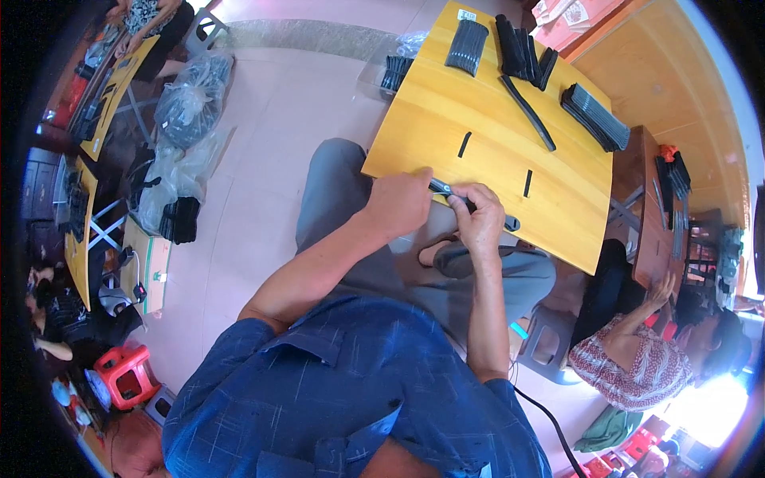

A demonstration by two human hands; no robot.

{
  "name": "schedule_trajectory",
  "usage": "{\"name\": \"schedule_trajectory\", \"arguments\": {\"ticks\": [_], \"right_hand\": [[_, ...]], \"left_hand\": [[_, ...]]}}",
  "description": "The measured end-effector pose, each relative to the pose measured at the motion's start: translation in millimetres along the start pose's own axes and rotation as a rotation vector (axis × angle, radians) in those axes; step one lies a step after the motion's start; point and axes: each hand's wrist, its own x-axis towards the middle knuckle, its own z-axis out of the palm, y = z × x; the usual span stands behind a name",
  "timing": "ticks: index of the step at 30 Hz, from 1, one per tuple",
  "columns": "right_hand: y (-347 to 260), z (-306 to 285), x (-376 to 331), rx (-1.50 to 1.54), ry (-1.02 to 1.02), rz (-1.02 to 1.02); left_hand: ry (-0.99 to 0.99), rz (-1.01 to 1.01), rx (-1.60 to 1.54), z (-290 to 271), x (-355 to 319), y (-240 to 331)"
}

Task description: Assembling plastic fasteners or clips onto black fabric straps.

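My left hand (pixel 401 201) and my right hand (pixel 480 217) meet at the near edge of a yellow wooden table (pixel 486 171). Together they grip a small black comb-like part (pixel 441 188), the left hand on its left end, the right hand on the end toward me. A dark end of the part (pixel 511 225) sticks out to the right of my right hand. Two short black strips (pixel 464 144) (pixel 527 183) lie loose on the table just beyond my hands.
Stacks of black combs (pixel 467 46) (pixel 596 117) and a long black strip (pixel 527 112) lie at the table's far side. Another person (pixel 637 350) sits at my right by a second table. Plastic bags of black parts (pixel 188 99) sit on the floor at left.
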Motion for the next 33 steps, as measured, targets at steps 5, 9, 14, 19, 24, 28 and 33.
{"name": "schedule_trajectory", "arguments": {"ticks": [5, 9, 14, 19, 24, 28, 33], "right_hand": [[5.7, 2.1, -1.8, 0.009, 0.019, -0.037], [5.4, 0.8, -1.0, 0.008, 0.004, -0.035], [6.3, -0.4, -0.8, 0.017, -0.018, -0.027], [9.8, -3.2, 2.3, 0.042, -0.057, -0.039], [8.8, -3.7, 3.3, 0.034, -0.062, -0.054], [11.9, -1.7, 2.9, 0.037, -0.059, -0.082], [11.9, -2.0, 3.8, 0.057, -0.066, -0.089]], "left_hand": [[-0.038, -0.032, 0.058, 1.8, 2.6, 0.8], [-0.072, -0.047, 0.081, 0.4, 1.5, 3.1], [-0.04, -0.028, 0.093, 3.1, -1.4, -2.7], [-0.007, 0.036, 0.093, -0.6, 0.5, -9.5], [0.001, 0.073, 0.11, -5.4, 5.0, -16.4], [-0.031, 0.07, 0.115, -10.5, 7.5, -16.0], [-0.063, 0.103, 0.081, -8.5, 17.2, -34.3]]}}
